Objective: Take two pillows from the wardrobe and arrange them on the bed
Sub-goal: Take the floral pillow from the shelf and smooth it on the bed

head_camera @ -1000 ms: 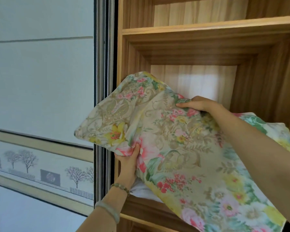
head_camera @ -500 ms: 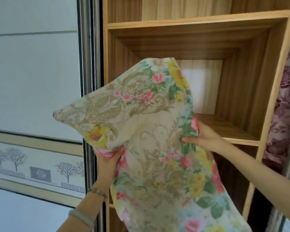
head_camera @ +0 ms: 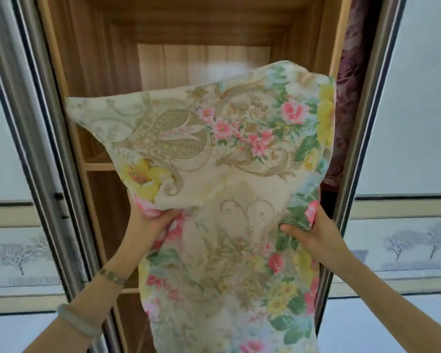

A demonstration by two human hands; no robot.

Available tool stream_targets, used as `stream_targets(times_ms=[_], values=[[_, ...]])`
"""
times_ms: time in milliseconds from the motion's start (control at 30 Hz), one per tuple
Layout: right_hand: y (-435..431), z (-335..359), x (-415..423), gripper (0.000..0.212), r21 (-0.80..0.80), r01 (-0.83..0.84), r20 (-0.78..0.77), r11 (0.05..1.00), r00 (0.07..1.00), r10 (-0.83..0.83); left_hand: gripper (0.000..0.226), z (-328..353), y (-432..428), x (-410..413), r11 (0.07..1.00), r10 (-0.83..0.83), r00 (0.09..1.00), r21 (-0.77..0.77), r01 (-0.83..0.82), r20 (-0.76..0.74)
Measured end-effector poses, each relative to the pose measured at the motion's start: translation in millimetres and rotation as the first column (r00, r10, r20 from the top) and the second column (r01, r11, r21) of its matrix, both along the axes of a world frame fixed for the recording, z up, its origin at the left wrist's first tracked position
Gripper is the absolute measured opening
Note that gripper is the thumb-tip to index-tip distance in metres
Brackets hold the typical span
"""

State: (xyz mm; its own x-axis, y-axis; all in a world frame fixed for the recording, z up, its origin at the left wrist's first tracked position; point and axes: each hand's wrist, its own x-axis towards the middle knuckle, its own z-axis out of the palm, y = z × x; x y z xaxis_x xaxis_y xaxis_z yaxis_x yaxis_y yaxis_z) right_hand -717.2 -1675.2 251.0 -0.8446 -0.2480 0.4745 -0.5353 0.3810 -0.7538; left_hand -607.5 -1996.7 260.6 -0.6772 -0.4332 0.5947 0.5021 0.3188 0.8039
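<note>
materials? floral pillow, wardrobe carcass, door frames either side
Floral pillow: woven printed cloth, likely cotton, matte; it creases and sags where the hands grip. Wardrobe carcass: wood-grain board with a satin sheen, veneer or laminate, can't tell which. Door frames: brushed silver metal, probably aluminium, with straight reflective streaks.

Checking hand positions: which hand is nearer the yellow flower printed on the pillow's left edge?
Left. The left hand grips the pillow just below the yellow flower; the right hand grips the opposite edge.
</note>
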Motion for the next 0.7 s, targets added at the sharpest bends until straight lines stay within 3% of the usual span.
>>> stream_targets(times_ms=[167, 300, 433, 567, 700], values=[[87, -7, 15, 0.048, 0.043, 0.254, 0.056, 0.966, 0.965, -0.256, 0.082, -7, 71, -46, 0.978, -0.207, 0.976, 0.003, 0.207, 0.072], [150, -14, 48, 0.049, 0.057, 0.493, 0.072, 0.868, 0.865, -0.496, 0.040, -21, 133, -82, 0.912, -0.404, 0.903, -0.004, 0.409, 0.148], [197, -25, 88, 0.054, 0.003, 0.665, 0.071, 0.747, 0.745, -0.663, 0.020, -35, 190, -124, 0.840, -0.519, 0.828, -0.054, 0.540, 0.211], [223, -35, 138, 0.061, -0.022, 0.808, 0.087, 0.588, 0.588, -0.804, 0.030, -41, 243, -145, 0.729, -0.631, 0.744, -0.160, 0.666, 0.220], [215, -39, 185, 0.052, 0.020, 0.908, 0.066, 0.419, 0.417, -0.906, 0.034, -46, 273, -149, 0.559, -0.782, 0.580, -0.155, 0.815, 0.228]])
